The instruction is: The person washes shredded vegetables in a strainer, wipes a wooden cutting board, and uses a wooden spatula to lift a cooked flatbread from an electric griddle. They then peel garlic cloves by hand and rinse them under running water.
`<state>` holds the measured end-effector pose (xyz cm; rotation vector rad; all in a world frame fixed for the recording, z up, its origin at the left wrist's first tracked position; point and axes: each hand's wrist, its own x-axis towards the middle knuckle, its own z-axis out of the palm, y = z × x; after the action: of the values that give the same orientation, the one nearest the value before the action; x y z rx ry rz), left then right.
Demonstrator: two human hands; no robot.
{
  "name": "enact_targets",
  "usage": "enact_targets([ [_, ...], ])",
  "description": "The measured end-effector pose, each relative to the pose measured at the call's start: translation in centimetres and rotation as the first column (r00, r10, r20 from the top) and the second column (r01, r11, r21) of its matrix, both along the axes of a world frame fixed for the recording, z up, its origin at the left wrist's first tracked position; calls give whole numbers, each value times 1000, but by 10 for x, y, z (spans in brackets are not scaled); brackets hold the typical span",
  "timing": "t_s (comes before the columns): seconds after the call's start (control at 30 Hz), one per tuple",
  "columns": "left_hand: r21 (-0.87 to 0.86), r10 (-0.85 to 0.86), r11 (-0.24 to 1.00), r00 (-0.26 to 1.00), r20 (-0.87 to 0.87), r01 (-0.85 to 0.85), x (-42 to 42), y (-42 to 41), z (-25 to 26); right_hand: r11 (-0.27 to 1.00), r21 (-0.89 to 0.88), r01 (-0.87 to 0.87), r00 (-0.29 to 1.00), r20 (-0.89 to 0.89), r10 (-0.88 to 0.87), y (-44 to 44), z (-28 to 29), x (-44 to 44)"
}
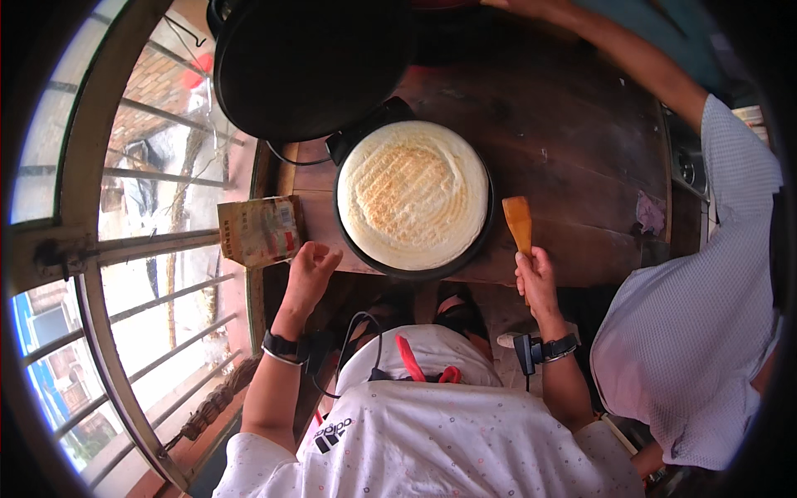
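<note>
A large round flatbread (414,196), browned in its middle, lies on the black lower plate of an electric griddle (489,233). The griddle's dark lid (311,62) is raised beyond it, to the upper left. My right hand (537,277) grips the handle of a wooden spatula (518,218), its flat blade pointing away from me, right of the griddle. Left of the griddle and near the table's front edge, my left hand (313,271) has its fingers curled with thumb and forefinger close together; nothing is visible in it. A printed packet (258,231) is just beyond this hand, by the window.
A barred window (168,243) runs along the left. At the right stands another person (691,317) in a light shirt, one arm reaching over the far side of the wooden table (579,162). A crumpled pink scrap (649,213) lies near the table's right edge.
</note>
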<state>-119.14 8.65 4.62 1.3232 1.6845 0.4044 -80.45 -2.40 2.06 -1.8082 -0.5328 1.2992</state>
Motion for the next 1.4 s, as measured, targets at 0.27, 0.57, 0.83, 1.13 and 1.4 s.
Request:
enact_targets([
  [0.27,377,-69,926,990,122,18,8,46,81,990,31,-138,989,48,137,21,-12,-5],
  [0.57,910,23,369,977,-214,191,-2,219,213,976,100,-195,980,69,189,29,-14,-8],
  [0.83,506,-142,758,862,-488,411,36,322,244,940,128,-317,919,286,271,6,-37,1],
  [1.13,609,-288,528,800,-527,591,27,316,234,953,83,-291,933,247,263,5,-51,13],
  [1.4,577,-393,663,877,-275,478,77,191,248,859,271,-434,813,529,244,116,-46,37],
])
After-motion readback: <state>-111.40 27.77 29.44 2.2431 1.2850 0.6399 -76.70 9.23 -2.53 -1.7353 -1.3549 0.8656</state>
